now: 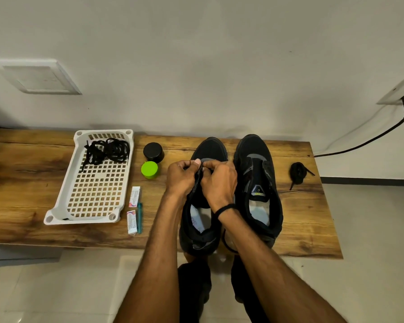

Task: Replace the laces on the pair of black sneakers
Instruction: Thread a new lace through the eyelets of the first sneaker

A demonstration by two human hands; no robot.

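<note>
Two black sneakers stand side by side on the wooden table, toes pointing away from me. Both my hands work at the eyelet area of the left sneaker [202, 231]. My left hand [181, 178] pinches the left eyelet flap, and my right hand [219, 180] pinches a black lace end beside it. A loop of black lace [226, 243] hangs near that shoe's heel. The right sneaker [258, 183] has no lace and an open tongue. A tangle of black laces [107, 150] lies in the white basket. One more coiled black lace [297, 173] lies to the right of the shoes.
The white perforated basket [89, 197] takes up the table's left part. A black jar [153, 152] and a green cap [149, 169] stand between the basket and the shoes. Two small packets [133, 208] and a teal stick lie near the front. A cable [371, 136] runs along the right wall.
</note>
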